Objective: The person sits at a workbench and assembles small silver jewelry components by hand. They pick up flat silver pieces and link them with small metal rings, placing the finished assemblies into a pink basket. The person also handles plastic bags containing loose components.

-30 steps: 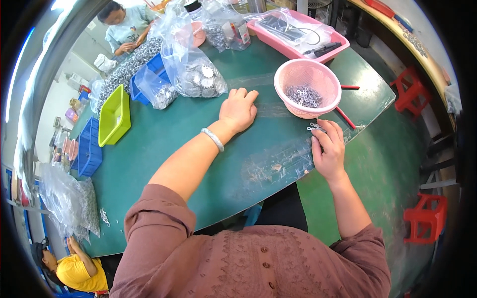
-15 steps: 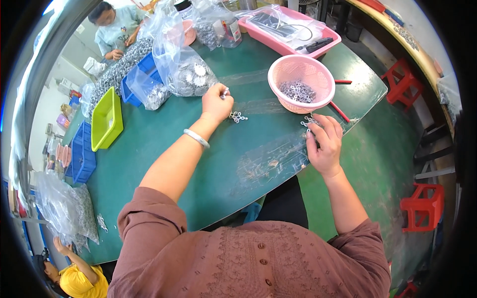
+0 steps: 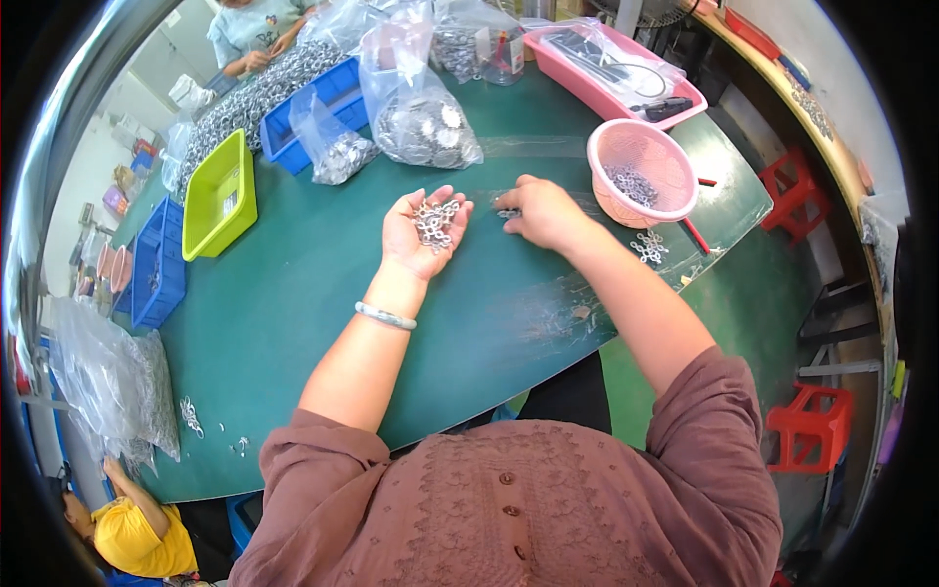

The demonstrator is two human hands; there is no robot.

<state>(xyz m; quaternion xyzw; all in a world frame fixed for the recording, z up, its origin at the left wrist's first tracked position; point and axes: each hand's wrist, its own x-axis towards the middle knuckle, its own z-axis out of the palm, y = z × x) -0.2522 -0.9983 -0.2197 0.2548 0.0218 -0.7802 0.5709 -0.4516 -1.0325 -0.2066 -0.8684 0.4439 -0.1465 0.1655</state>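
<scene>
Palm up over the green table, my left hand (image 3: 423, 235) holds a small heap of silvery metal pieces with ringed holes (image 3: 433, 225). Its fingers curl loosely around them. My right hand (image 3: 539, 209) is palm down to the right, its fingertips pinched on a few similar metal pieces (image 3: 508, 212) at the tabletop. Beyond my right forearm stands a pink mesh basket (image 3: 641, 171) partly filled with the same kind of pieces. A loose cluster of metal pieces (image 3: 649, 247) lies on the table at the basket's near side.
Behind my hands sits a clear bag of metal parts (image 3: 421, 122). Left of it are a blue bin (image 3: 284, 142), a lime-green tray (image 3: 191, 220) and a long metal heap (image 3: 249, 98). A pink tray (image 3: 558, 68) stands at the back. Two co-workers are at the left; red stools (image 3: 810, 430) stand right.
My left hand has turned from a closed, palm-down grip to palm up, showing the pieces. My right hand has moved left, away from the cluster by the basket. The view has shifted.
</scene>
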